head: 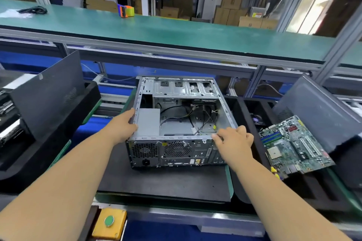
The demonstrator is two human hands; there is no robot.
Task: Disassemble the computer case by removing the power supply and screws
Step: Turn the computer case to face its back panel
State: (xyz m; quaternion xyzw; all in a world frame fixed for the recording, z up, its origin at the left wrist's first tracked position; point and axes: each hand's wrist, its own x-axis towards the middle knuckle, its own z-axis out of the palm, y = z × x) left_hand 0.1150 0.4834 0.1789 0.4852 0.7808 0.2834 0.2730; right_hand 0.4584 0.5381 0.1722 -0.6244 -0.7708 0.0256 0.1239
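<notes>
A black mat (166, 182) is lying on a green-edged work surface, and above it a long green shelf (176, 31) is running across the whole view. On this shelf an orange tape dispenser (126, 10) is standing, and a black cable (35, 10) is lying far to the left. Behind the shelf, cardboard boxes (233, 6) are standing in piles in a workshop room. A yellow box with a green button (109, 221) is sitting at the near edge of the bench.

The computer case (176, 119) is lying on its side on the mat, with the open side facing up. Its long axis is running away from the person, and its rear panel with the fan grilles is pointing toward the person. The grey power supply (148, 122) is sitting inside, in the near left corner.

The left hand (125, 123) is holding the left wall of the case just beside the power supply, with the thumb over the top edge. The right hand (235, 139) is resting on the near right corner of the case with bent fingers; I cannot tell if it is pinching something there.

A green motherboard (293, 146) is lying to the right of the case, near the right hand but apart from it. Dark case panels (49, 94) are leaning at both sides.
</notes>
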